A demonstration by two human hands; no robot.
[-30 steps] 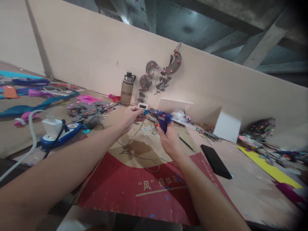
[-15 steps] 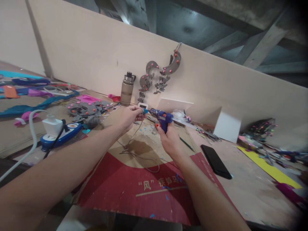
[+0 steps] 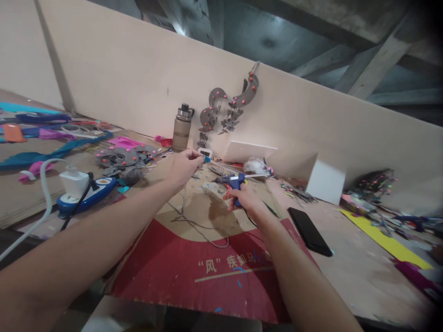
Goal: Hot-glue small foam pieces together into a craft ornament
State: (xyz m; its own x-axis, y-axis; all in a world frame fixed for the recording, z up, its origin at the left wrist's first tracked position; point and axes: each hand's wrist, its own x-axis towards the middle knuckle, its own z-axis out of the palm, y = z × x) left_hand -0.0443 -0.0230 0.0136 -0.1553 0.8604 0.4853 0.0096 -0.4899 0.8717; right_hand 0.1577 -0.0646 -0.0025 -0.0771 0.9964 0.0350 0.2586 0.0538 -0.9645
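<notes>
My right hand [image 3: 246, 199] grips a blue hot glue gun [image 3: 232, 181] low over the brown and red cardboard sheet [image 3: 194, 258], nozzle pointing left, a white glue stick jutting from its back. My left hand [image 3: 185, 165] is a little to the left and farther back, pinching a small blue piece [image 3: 206, 159] between thumb and fingers. The glue gun's nozzle and the blue piece are apart. A thin grey cord [image 3: 200, 230] loops across the cardboard below both hands.
A water bottle [image 3: 181, 127] stands at the back wall beside hanging grey felt ornaments [image 3: 228, 110]. A power strip with white charger [image 3: 81, 186] lies left, grey felt pieces [image 3: 122, 159] behind it. A black phone [image 3: 309, 230] lies right, near white boxes [image 3: 325, 180] and colourful scraps.
My right hand has lowered the glue gun toward the cardboard and tipped it flatter, away from the blue piece. My left hand has stayed nearly still with the piece.
</notes>
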